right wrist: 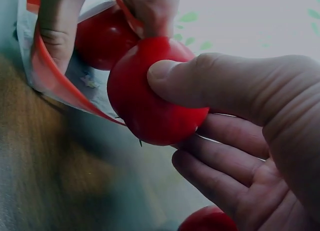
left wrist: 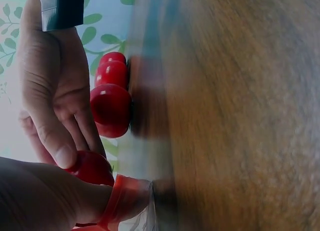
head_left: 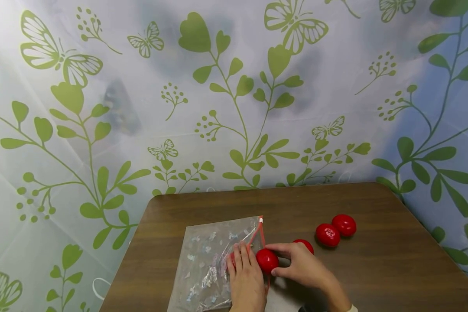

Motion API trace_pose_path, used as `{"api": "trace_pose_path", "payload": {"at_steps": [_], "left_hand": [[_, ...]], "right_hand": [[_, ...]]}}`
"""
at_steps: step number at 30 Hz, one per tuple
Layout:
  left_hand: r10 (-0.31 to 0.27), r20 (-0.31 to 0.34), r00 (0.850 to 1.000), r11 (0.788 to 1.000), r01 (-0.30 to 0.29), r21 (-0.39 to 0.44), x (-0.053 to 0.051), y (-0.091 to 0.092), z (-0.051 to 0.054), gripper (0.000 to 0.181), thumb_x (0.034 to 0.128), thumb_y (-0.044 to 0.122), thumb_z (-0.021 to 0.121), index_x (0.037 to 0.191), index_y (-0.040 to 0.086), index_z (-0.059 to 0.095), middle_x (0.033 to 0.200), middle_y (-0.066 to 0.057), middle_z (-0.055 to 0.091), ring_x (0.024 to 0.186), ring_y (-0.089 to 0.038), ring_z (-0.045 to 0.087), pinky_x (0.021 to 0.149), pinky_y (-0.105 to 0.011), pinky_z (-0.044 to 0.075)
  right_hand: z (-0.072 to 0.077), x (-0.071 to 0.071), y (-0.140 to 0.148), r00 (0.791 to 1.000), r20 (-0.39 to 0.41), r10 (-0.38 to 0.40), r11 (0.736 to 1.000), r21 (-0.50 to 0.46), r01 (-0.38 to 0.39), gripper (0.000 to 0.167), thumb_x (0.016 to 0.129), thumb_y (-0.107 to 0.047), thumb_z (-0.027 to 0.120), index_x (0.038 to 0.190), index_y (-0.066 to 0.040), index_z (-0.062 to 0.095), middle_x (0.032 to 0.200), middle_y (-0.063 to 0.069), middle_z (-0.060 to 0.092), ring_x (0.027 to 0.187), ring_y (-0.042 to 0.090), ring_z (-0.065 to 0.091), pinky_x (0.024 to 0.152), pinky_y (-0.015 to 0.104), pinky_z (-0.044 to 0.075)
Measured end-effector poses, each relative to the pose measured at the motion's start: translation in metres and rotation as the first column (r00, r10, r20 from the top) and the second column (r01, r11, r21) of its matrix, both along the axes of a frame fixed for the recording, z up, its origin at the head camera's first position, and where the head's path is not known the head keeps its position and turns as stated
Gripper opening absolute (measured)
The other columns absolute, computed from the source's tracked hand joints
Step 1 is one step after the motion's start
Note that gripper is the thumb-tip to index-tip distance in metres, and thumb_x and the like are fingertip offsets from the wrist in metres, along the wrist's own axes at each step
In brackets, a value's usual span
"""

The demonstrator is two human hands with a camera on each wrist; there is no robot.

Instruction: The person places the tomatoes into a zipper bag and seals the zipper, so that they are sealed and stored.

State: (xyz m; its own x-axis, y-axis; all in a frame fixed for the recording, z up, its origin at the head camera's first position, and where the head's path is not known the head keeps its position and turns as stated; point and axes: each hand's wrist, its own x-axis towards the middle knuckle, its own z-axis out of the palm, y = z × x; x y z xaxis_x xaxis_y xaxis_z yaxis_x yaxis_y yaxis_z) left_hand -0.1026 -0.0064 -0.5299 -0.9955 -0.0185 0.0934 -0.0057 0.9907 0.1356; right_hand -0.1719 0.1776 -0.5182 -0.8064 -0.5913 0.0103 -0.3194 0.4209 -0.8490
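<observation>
A clear zip bag (head_left: 203, 247) with a red zip edge and pale prints lies flat on the table. My left hand (head_left: 246, 277) holds its mouth apart; in the right wrist view the thumb sits inside the red rim (right wrist: 60, 88). One red tomato (right wrist: 102, 38) is in the bag, just within the opening. Between thumb and fingers, my right hand (head_left: 302, 264) grips another tomato (head_left: 267, 261) right at the mouth, its green stem tips pointing down in the right wrist view. Behind the right hand, a third tomato (head_left: 305, 245) is partly hidden.
Two more tomatoes, one nearer (head_left: 328, 235) and one farther (head_left: 344, 225), touch each other on the right side of the brown wooden table (head_left: 226, 206). A patterned white and green curtain (head_left: 234, 108) hangs behind the table's back edge.
</observation>
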Motion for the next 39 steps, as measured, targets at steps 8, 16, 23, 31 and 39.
{"api": "trace_pose_path", "payload": {"at_steps": [8,16,23,31,39], "left_hand": [[0.013,0.013,1.000,1.000,-0.013,0.007,-0.002,0.001,0.001,0.108,0.0742,0.037,0.099,0.159,-0.005,0.048,0.171,-0.025,0.041,0.161,-0.046,0.037,0.131,-0.066,0.028],[0.017,0.037,0.999,1.000,-0.017,0.021,-0.004,0.001,0.001,0.115,0.0668,0.035,0.103,0.159,-0.004,0.048,0.172,-0.025,0.040,0.162,-0.046,0.035,0.131,-0.067,0.026],[0.012,-0.016,1.000,1.000,-0.012,0.003,-0.002,0.001,-0.002,0.106,0.0718,0.033,0.100,0.158,-0.004,0.050,0.170,-0.025,0.043,0.161,-0.046,0.037,0.130,-0.067,0.028],[-0.002,-0.066,0.998,1.000,0.002,-0.011,0.000,0.003,-0.001,0.077,0.0856,0.013,0.086,0.154,-0.004,0.055,0.167,-0.025,0.047,0.160,-0.045,0.040,0.129,-0.066,0.030],[0.002,-0.034,0.999,1.000,-0.002,-0.002,0.000,0.004,-0.003,0.080,0.0831,0.010,0.087,0.155,-0.004,0.055,0.169,-0.026,0.045,0.161,-0.045,0.037,0.130,-0.066,0.028]], "right_hand": [[-0.006,0.001,-0.010,0.998,-0.060,0.002,0.998,0.060,0.001,0.062,0.091,-0.026,0.090,0.147,-0.010,0.069,0.146,0.008,0.073,0.128,0.027,0.074,0.105,0.053,0.060],[-0.012,0.001,-0.019,0.998,-0.069,0.008,0.998,0.070,-0.003,0.062,0.090,-0.027,0.091,0.146,-0.011,0.071,0.144,0.005,0.074,0.129,0.025,0.074,0.107,0.054,0.059],[-0.017,0.001,-0.022,0.997,-0.082,0.006,0.996,0.088,0.001,0.062,0.090,-0.030,0.091,0.146,-0.013,0.072,0.145,0.000,0.074,0.129,0.018,0.071,0.111,0.054,0.057],[-0.021,0.004,-0.033,0.992,-0.127,0.004,0.992,0.124,0.012,0.063,0.089,-0.038,0.092,0.145,-0.016,0.073,0.141,-0.003,0.075,0.123,0.010,0.072,0.112,0.052,0.057],[-0.025,0.007,-0.036,0.995,-0.105,-0.007,0.992,0.125,0.020,0.063,0.089,-0.041,0.092,0.145,-0.019,0.073,0.142,-0.004,0.075,0.122,0.008,0.072,0.114,0.055,0.055]]}}
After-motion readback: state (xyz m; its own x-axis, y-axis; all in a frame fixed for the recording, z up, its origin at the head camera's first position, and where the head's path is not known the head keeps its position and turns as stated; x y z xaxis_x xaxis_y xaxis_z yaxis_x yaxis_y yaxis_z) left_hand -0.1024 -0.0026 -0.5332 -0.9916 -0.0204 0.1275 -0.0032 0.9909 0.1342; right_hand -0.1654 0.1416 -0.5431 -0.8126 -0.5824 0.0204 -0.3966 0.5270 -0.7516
